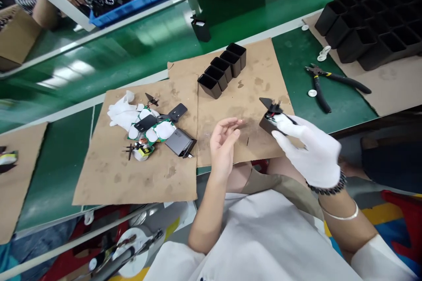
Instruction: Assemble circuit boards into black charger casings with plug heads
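Note:
My right hand (311, 151), in a white glove, grips a small black charger case (267, 125) above the cardboard. A black plug piece with prongs (272, 106) and red wire sits at the top of that case, tilted and not flush. My left hand (224, 145) is bare and holds nothing, its fingers loosely curled and apart from the thumb, a little left of the case. Left of it on the cardboard lie green circuit boards with white patches (161, 131), a dark grey case (180, 141), and a loose plug piece (152, 99).
Several open black cases (220, 69) stand in a row on the cardboard (138, 184). Cutting pliers (321, 79) lie to the right, near many more black cases (359, 41). One filled case (200, 29) stands on the green belt (148, 35). Across it, a person's hands reach by a blue tray (132, 6).

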